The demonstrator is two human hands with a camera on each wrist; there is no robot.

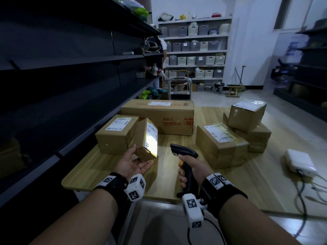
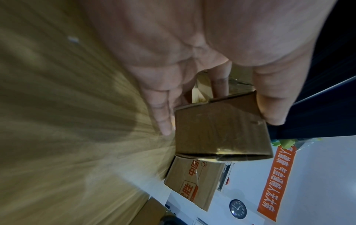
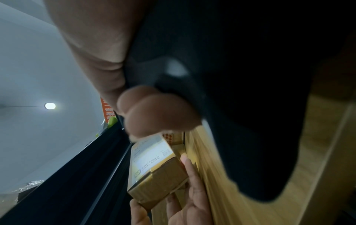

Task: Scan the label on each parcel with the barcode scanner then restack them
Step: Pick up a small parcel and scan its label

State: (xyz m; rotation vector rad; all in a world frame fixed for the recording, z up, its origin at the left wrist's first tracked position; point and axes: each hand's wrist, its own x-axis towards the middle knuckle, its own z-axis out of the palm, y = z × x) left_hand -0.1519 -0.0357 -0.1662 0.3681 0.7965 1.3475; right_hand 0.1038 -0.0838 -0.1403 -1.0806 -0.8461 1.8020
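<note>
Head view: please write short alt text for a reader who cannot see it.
A left hand holds a small brown cardboard parcel tilted, its white label lit by the black handheld barcode scanner gripped in the right hand. More cardboard parcels lie on the wooden platform.

From the left wrist I saw my left hand (image 2: pixel 173 53) stretched out, palm filling the top of the frame. Its thumb (image 2: pixel 269 97) pressed one side of a small box (image 2: pixel 221 129), and the fingers (image 2: pixel 161 109) lay along the opposite side, so the box sat pinched between them, its plain cardboard face toward me. Below it ran the board (image 2: pixel 57 121), blurred. A bigger carton (image 2: pixel 194 182) with red print stood beyond the box. On the wall hung an orange banner (image 2: pixel 277 182) and a clock (image 2: pixel 238 208).
</note>
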